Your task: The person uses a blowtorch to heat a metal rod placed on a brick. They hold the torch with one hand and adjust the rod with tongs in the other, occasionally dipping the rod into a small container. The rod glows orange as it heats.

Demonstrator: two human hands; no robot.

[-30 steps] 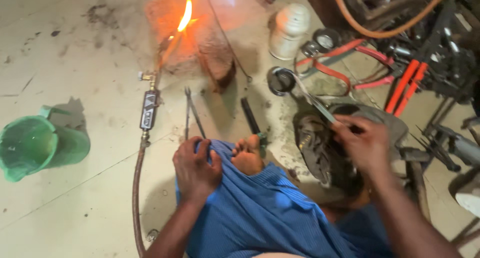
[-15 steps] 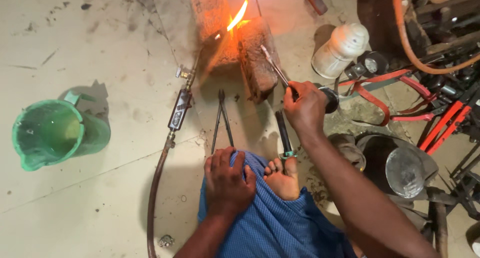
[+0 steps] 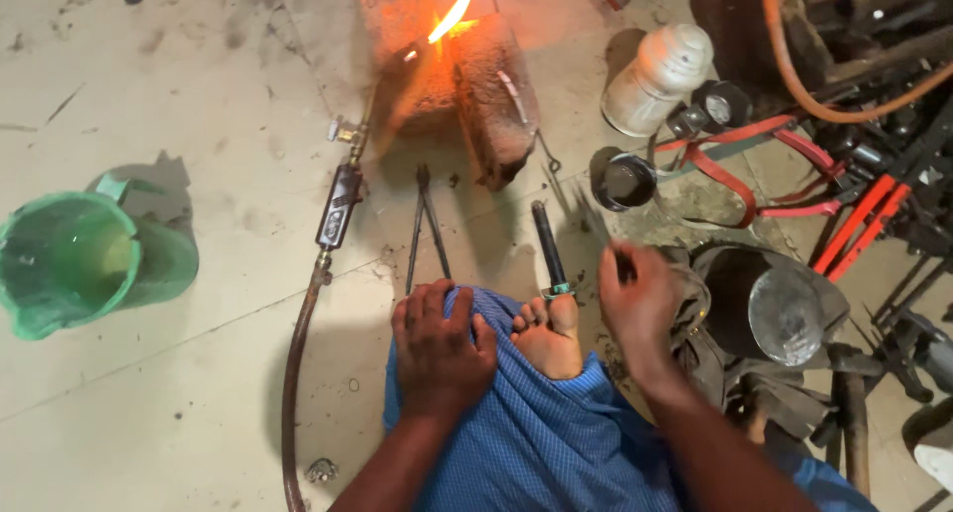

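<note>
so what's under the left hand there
The left hand rests flat on blue cloth draped over the knee. Bare toes stick out beside it. The leg beneath is covered, so nothing more shows.

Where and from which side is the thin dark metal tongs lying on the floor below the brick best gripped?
Probably at the spread handle ends of the thin dark metal tongs, nearest the left hand resting on the blue cloth. The tips point up toward the burning torch and glowing brick, so coming from the knee side keeps fingers away from the flame.
</note>
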